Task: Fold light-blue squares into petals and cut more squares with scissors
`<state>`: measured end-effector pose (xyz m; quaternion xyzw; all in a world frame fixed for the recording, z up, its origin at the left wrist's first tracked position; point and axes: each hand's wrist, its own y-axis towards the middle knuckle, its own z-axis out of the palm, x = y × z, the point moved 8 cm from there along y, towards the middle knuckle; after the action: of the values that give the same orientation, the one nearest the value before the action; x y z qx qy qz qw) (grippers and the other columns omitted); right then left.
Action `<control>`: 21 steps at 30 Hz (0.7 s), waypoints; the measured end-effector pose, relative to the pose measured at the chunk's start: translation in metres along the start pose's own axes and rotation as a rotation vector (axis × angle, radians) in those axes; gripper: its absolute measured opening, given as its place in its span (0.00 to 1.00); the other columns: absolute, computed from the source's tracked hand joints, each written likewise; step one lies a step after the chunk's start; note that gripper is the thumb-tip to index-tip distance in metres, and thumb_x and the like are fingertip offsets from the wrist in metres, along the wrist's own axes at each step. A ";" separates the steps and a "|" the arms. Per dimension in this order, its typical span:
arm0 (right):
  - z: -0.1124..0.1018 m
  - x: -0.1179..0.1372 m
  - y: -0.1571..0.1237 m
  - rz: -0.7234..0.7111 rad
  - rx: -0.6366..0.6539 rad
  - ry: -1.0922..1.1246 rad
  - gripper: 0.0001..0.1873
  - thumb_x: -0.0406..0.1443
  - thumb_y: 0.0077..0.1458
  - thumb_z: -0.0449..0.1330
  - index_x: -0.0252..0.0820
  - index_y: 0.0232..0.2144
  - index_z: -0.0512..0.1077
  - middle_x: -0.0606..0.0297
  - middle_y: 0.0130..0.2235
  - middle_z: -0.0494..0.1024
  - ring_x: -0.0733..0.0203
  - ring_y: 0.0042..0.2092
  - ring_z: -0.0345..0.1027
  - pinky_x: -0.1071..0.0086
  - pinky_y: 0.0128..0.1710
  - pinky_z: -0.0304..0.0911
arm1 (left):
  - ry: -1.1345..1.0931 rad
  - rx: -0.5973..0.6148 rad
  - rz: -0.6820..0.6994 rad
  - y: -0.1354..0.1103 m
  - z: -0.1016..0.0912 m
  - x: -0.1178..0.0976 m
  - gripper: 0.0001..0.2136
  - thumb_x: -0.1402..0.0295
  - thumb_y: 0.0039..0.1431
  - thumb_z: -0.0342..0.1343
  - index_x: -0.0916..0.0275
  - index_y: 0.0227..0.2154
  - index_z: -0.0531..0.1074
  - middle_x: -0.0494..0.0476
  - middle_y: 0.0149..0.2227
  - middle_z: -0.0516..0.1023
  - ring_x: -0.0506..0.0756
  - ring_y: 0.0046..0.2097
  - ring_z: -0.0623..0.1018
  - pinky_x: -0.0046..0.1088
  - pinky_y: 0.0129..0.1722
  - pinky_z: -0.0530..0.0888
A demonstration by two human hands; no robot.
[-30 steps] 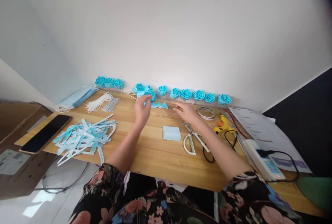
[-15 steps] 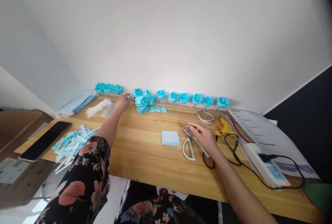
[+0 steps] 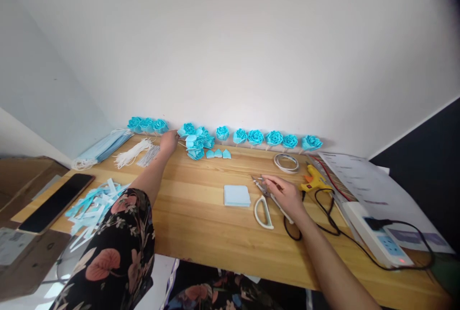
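My left hand (image 3: 168,143) reaches to the back of the table. Its fingers are closed together at the stem end of a blue artificial rose (image 3: 187,130), beside a cluster of similar roses (image 3: 195,146). My right hand (image 3: 287,196) is curled over a pair of white-handled scissors (image 3: 264,216), which lie spread on the table. A small pale tip shows at its fingertips, but what it is stays unclear. Left of the scissors lies a stack of pale blue squares (image 3: 236,196). Several small cut petals (image 3: 218,154) lie in front of the rose cluster.
More blue roses (image 3: 256,137) line the wall. Tape roll (image 3: 286,163), yellow glue gun (image 3: 313,179), power strip (image 3: 386,245) and papers (image 3: 377,200) stand right. Face masks (image 3: 102,148), white cords (image 3: 132,153), cut strips (image 3: 95,204) and a phone (image 3: 57,202) lie left.
The view has shifted slightly. My left hand stays at the rose stems, and my right hand stays over the scissors; nothing on the table has plainly moved.
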<state>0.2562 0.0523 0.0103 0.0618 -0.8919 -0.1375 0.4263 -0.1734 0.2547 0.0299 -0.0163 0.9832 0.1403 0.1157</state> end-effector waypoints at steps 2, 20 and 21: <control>0.001 0.001 -0.001 -0.003 0.007 0.012 0.16 0.42 0.59 0.54 0.46 0.42 0.79 0.61 0.38 0.83 0.55 0.38 0.77 0.65 0.39 0.71 | 0.009 -0.021 -0.006 0.000 -0.004 -0.001 0.16 0.68 0.62 0.42 0.67 0.40 0.76 0.71 0.42 0.79 0.64 0.43 0.76 0.31 0.36 0.64; 0.010 -0.005 0.000 -0.041 0.049 -0.006 0.15 0.40 0.58 0.54 0.46 0.42 0.78 0.62 0.42 0.83 0.55 0.43 0.77 0.65 0.42 0.71 | 0.010 -0.024 0.113 -0.008 -0.010 -0.034 0.16 0.66 0.64 0.42 0.62 0.38 0.76 0.64 0.44 0.79 0.61 0.46 0.76 0.30 0.38 0.64; 0.009 -0.004 0.000 -0.040 0.048 -0.009 0.15 0.40 0.58 0.54 0.46 0.42 0.78 0.62 0.42 0.83 0.55 0.42 0.78 0.65 0.42 0.71 | 0.005 -0.024 0.110 -0.009 -0.010 -0.034 0.17 0.66 0.64 0.42 0.62 0.38 0.76 0.64 0.44 0.79 0.61 0.47 0.76 0.30 0.39 0.64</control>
<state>0.2517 0.0548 0.0015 0.0891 -0.8955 -0.1248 0.4179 -0.1419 0.2437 0.0444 0.0361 0.9811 0.1584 0.1050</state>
